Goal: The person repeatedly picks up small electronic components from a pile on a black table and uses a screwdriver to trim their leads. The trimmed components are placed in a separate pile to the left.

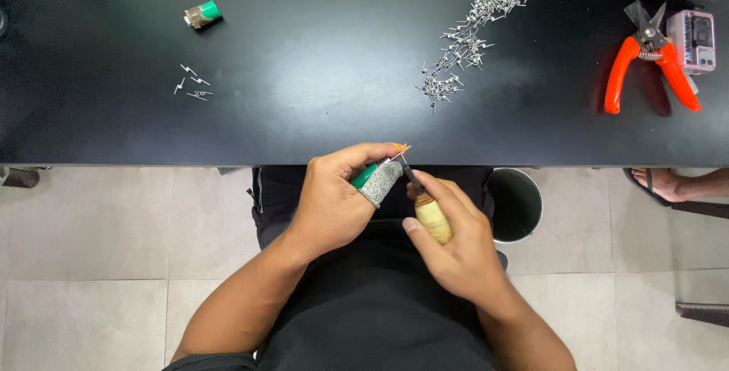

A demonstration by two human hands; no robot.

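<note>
Small green-and-orange part (pixel 377 167) sits pinched in the left hand (pixel 334 200), just below the near edge of the black table (pixel 304 52), over the person's lap. The left thumb wears a grey knit guard (pixel 382 183) pressed against the part. The right hand (pixel 456 246) is clenched around a wooden-handled tool (pixel 431 217), whose dark tip meets the part; what the tip does there is too small to tell, perhaps scraping. On the table, well apart from the hands, lie a heap of small metal pins (pixel 474 25), a few loose pins (pixel 191 82), a small green-capped piece (pixel 202 14) and orange-handled snips (pixel 648 63). A round bin (pixel 518 204) stands beside the right forearm.
</note>
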